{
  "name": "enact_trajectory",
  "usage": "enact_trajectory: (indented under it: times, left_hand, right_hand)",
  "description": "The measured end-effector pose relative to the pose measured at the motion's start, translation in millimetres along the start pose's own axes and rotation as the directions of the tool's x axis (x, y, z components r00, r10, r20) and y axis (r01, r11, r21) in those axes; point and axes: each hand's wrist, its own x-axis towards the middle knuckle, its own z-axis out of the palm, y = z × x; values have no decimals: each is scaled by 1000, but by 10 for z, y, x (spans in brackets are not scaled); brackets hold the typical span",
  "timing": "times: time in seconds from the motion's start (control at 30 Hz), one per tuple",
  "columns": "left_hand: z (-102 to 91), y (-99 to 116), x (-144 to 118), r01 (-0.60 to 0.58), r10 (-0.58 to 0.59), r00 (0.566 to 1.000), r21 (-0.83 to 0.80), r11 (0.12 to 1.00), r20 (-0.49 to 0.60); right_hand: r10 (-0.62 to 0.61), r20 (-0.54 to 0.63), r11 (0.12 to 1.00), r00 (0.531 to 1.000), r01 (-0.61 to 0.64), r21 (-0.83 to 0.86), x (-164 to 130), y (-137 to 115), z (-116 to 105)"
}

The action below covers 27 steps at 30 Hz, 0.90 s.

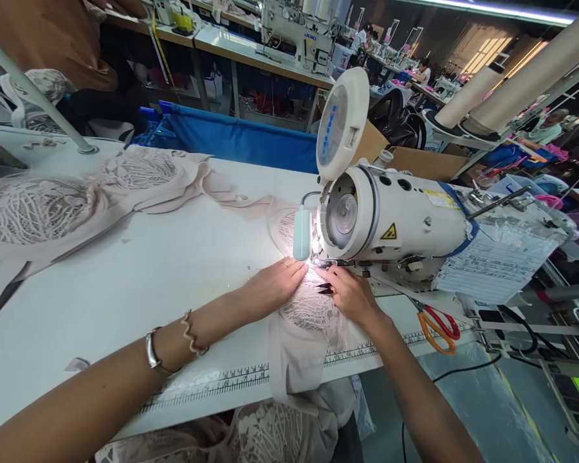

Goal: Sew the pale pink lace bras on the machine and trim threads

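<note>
My left hand (282, 283) lies flat on a beige lace bra (306, 310), fingers stretched toward the needle area of a white sewing machine (400, 206). From the right, my right hand (350, 292) reaches to the same spot, its index finger on the fabric by the presser foot. Dark pointed blades of small thread snips (325, 289) stick out from its curled fingers; their handle is hidden in the hand. A lamp (302, 235) lights the stitching area brightly. The needle itself is lost in the glare. The bra's lower part hangs over the table's front edge.
More lace bras (43, 206) lie joined in a strip at left on the white table (197, 257). Orange-and-red-handled scissors (437, 328) rest right of my right hand. A ruler strip (241, 375) runs along the front edge. A blue cloth bin (241, 138) stands behind.
</note>
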Motion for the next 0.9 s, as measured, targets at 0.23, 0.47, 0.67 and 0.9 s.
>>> enact_trajectory:
  times: [0.23,0.47,0.67,0.9]
  left_hand:
    - [-87,-123,96,83,-86,993,37,996,87]
    - [12,297,121,113,-110,994,-180,977,28]
    - [37,253,95,64,-49,996,-225,972,71]
    - [-32,35,124,45,-18,995,-290,956,93]
  right_hand:
    - [6,-83,998,997,-1,56,14,-13,70]
    - [47,-130,982,990,-22,186,-18,-31,101]
    - [33,-228,966,973,28,258,-88,14,118]
    - [-141,-320,975,937,187,118,-64,-21,73]
